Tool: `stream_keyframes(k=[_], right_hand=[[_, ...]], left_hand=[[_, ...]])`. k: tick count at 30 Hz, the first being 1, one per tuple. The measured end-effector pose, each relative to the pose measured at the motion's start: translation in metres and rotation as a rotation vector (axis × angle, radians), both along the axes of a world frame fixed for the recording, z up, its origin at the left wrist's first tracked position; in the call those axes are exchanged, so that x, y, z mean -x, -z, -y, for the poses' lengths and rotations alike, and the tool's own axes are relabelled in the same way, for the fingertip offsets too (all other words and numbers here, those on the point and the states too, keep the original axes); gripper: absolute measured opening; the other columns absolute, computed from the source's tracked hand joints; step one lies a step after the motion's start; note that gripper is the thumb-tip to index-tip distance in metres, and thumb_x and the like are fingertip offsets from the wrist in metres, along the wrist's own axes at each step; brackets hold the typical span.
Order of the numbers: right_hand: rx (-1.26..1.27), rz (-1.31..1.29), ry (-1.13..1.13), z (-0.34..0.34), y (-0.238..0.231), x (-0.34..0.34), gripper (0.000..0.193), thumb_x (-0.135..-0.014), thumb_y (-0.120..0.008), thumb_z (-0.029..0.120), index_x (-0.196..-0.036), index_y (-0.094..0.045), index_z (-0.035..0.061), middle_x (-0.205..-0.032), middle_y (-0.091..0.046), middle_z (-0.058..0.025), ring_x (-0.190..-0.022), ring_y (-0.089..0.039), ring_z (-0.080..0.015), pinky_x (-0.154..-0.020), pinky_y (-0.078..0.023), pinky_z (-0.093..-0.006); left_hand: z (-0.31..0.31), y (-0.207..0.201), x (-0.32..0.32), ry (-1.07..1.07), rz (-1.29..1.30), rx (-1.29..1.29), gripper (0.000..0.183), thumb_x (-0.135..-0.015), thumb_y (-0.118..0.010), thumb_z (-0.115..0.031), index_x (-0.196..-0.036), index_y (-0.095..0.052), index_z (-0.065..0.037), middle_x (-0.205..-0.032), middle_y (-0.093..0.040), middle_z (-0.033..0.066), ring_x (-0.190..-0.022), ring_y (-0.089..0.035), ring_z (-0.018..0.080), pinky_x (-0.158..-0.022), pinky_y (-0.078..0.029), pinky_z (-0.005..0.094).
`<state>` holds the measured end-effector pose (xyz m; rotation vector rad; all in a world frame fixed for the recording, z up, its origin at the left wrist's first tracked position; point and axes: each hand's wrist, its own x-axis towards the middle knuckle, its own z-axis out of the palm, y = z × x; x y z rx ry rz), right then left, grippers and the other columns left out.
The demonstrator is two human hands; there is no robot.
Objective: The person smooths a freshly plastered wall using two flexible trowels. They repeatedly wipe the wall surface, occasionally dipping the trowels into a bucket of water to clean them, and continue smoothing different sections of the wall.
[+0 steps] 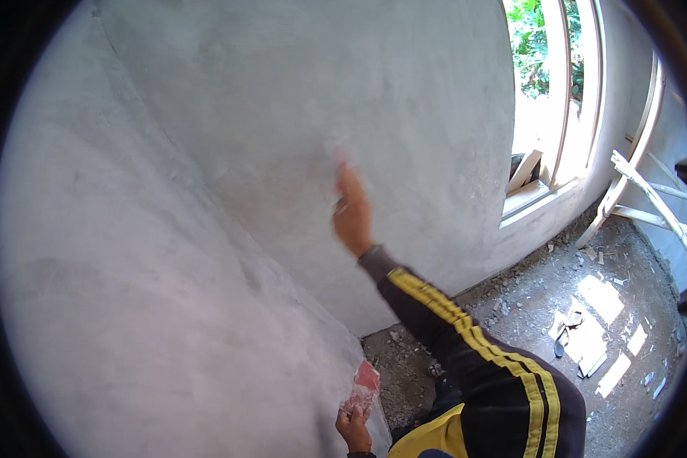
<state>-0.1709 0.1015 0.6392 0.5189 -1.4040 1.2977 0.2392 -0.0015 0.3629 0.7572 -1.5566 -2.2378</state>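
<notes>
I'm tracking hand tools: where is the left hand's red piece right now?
In the head view, the red piece is near the lower edge, just right of centre, gripped by the left hand, with the pale wall on its left.

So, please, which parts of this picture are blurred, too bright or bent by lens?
Head view: right hand smeared, likely by motion, anything in it unclear; left hand and its red piece sharper. Head view: window partly, and sun patches on the floor, nearly white. Head view: window edges bow, corners go black.
</notes>
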Motion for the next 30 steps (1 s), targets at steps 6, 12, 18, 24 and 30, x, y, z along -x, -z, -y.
stream_keyframes(k=[6,12,18,24,30], right_hand=[[0.161,0.023,0.596,-0.108,-0.089,0.067,0.07,-0.08,-0.05,-0.018,-0.148,-0.049,-0.0006,-0.116,-0.063,-0.0202,-0.109,-0.058,-0.0374,-0.103,-0.042,-0.0459],[-0.248,0.22,0.004,-0.126,-0.044,0.049,0.075,-0.077,-0.048,-0.018,-0.148,-0.051,0.0043,-0.131,-0.064,-0.0164,-0.118,-0.059,-0.0354,-0.111,-0.038,-0.0434],[-0.347,0.123,0.343,-0.183,-0.046,0.064,0.072,-0.073,-0.046,-0.016,-0.141,-0.056,0.0047,-0.129,-0.063,-0.0207,-0.116,-0.056,-0.0404,-0.098,-0.043,-0.0505],[-0.6,0.567,-0.382,-0.21,0.139,0.016,0.087,-0.076,-0.042,-0.022,-0.154,-0.048,0.0166,-0.13,-0.067,-0.0138,-0.122,-0.062,-0.0335,-0.103,-0.05,-0.0379],[0.305,1.138,-0.102,-0.35,0.357,-0.128,0.058,-0.086,-0.05,-0.016,-0.141,-0.06,-0.0001,-0.132,-0.07,-0.0096,-0.123,-0.064,-0.0186,-0.105,-0.047,-0.0277]], left_hand=[[0.034,0.007,-0.025,0.452,-0.374,-0.442,0.045,-0.103,-0.053,-0.03,-0.144,-0.051,-0.013,-0.14,-0.056,0.0155,-0.13,-0.051,0.0302,-0.112,-0.038,0.0428],[-0.005,0.022,-0.008,0.16,0.035,-0.019,0.026,-0.098,-0.052,0.007,-0.122,-0.06,0.001,-0.116,-0.067,0.0095,-0.101,-0.07,0.0219,-0.083,-0.064,0.0394],[-0.026,0.015,0.019,0.239,0.136,-0.016,0.031,-0.098,-0.053,0.006,-0.128,-0.059,-0.001,-0.121,-0.066,0.0092,-0.104,-0.07,0.0232,-0.083,-0.063,0.039],[-0.075,0.032,0.074,0.328,0.266,0.067,0.028,-0.1,-0.053,0.001,-0.127,-0.059,0.003,-0.12,-0.067,0.0108,-0.105,-0.069,0.024,-0.085,-0.061,0.0403],[-0.135,0.088,0.117,0.485,0.278,0.266,0.028,-0.102,-0.058,-0.013,-0.126,-0.064,0.0,-0.118,-0.069,0.0075,-0.102,-0.066,0.0171,-0.086,-0.056,0.0324]])
